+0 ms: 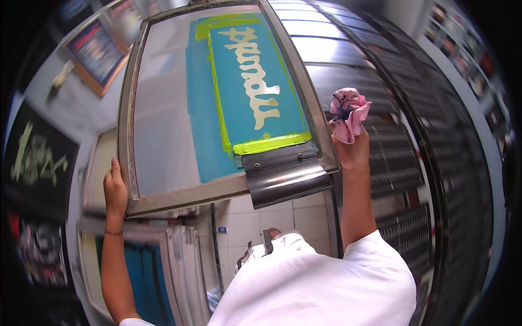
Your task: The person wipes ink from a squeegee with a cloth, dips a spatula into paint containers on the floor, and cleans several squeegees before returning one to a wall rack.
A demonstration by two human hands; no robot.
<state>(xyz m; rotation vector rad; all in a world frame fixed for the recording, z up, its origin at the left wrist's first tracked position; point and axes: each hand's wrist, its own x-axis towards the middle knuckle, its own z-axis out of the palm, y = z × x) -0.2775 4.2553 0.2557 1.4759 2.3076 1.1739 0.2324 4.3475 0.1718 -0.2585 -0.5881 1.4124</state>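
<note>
White cloth of our shirt (315, 288) fills the near edge, and both our forearms rise from it. Our left hand (115, 190) is closed on the lower left corner of a metal-framed printing screen (163, 108), thumb along the frame's side rail. Our right hand (352, 146) grips the frame's right rail and also pinches a crumpled pink rag (349, 111) above the fingers. We hold the screen up and tilted, its teal stencil panel (255, 81) edged with yellow-green tape (272, 144); a metal squeegee (285, 176) lies on the frame's lower rail. Below the screen we see pale floor tiles (272, 217) with some open room, and more framed screens (163, 271) standing on edge at lower left. Right of the frame, dark slatted racks (413, 163) curve past close by. Further off, dark printed sheets (38, 157) hang on the left wall.
</note>
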